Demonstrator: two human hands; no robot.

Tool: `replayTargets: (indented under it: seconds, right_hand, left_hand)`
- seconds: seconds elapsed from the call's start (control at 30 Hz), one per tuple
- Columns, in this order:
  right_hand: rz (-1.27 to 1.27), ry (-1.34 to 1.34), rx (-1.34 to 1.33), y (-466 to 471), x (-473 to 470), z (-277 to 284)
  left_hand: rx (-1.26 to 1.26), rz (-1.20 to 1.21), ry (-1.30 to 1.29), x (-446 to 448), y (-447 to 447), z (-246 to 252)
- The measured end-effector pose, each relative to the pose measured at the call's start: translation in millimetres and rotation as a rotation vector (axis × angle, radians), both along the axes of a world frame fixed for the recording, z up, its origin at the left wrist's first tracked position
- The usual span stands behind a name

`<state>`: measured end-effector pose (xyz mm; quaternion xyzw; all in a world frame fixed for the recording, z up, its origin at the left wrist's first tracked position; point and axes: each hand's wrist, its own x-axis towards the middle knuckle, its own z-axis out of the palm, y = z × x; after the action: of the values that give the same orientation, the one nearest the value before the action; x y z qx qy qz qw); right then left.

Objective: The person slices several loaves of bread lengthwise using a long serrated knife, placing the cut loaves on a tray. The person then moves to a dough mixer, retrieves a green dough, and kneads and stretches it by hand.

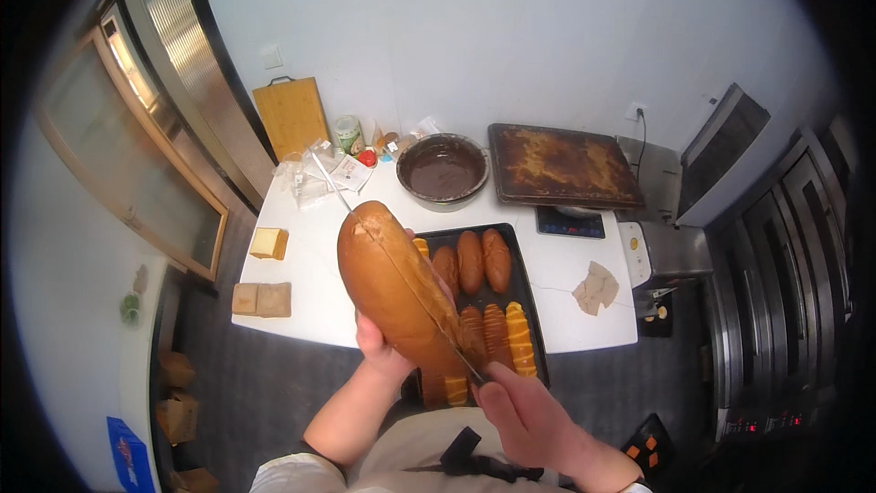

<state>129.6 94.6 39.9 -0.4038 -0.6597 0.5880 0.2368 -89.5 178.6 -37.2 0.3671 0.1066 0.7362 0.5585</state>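
Observation:
My left hand (384, 349) holds a long brown bread roll (390, 281) tilted up in front of me, with the palm under it and the thumb on its near left side. A long thin knife (330, 178) runs lengthwise along a slit in the roll's top, and its tip sticks out beyond the far end. My right hand (523, 414) grips the knife handle at the near end. Beneath them lies a dark baking tray (519, 281), partly hidden, carrying plain brown rolls (470, 262) and striped rolls (498, 335).
Behind the tray stands a bowl of dark brown mixture (441, 171). A stained baking sheet (564, 164) rests at the back right, over a black appliance (570, 224). Bread blocks (268, 243) sit left; crumpled paper (595, 287) lies right. Ovens (773, 253) line the right wall.

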Motion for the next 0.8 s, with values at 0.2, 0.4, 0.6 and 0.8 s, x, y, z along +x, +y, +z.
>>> replayTargets:
  seconds: [0.2, 0.4, 0.6, 0.8]
  right_hand:
    - [-0.023, -0.311, -0.145, -11, 3, 3]
    - [0.014, -0.040, 0.018, -5, 0, -3]
    - [-0.001, -0.271, -0.120, -14, 3, -9]
    - [0.033, -0.032, 0.014, -10, 2, -13]
  left_hand:
    - [-0.071, 0.069, -0.089, -4, -7, 15]
    - [0.049, -0.036, -0.136, -5, -3, 21]
    - [-0.056, 0.029, -0.230, -13, -7, 25]
    - [-0.135, 0.014, -0.287, -3, -11, 46]
